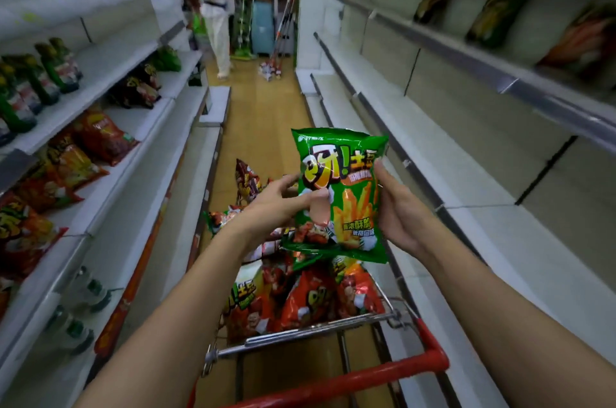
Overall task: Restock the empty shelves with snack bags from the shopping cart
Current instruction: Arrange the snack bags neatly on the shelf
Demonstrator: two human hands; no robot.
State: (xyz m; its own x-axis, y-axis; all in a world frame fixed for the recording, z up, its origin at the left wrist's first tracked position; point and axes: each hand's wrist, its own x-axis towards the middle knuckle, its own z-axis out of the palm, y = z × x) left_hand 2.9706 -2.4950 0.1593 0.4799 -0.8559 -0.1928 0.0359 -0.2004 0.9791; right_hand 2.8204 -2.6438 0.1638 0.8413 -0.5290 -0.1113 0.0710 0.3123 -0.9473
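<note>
Fingers of both hands close on 1 green snack bag (pixel 343 194), held upright above the shopping cart (pixel 333 331): the left hand (pixel 270 207) pinches its left edge with the thumb lying across the front, and the right hand (pixel 398 211) cups the right edge, its fingertips hidden behind the glossy, crinkled foil. A second green bag edge shows just under the first, mostly covered. Below, the wire cart holds a heap of red and orange snack bags (pixel 310 301), shiny and puffed, their print too blurred to read; the red plastic handle (pixel 430 357) is cut off at the bottom. Left shelves (pixel 110 127) carry red bags and green bottles, smeared by motion. Right shelves (pixel 433 154) are white, flat and mostly bare, with 3 dark bags on the upper tier. A person in white (pixel 216 17) stands far down the aisle, blurred.
</note>
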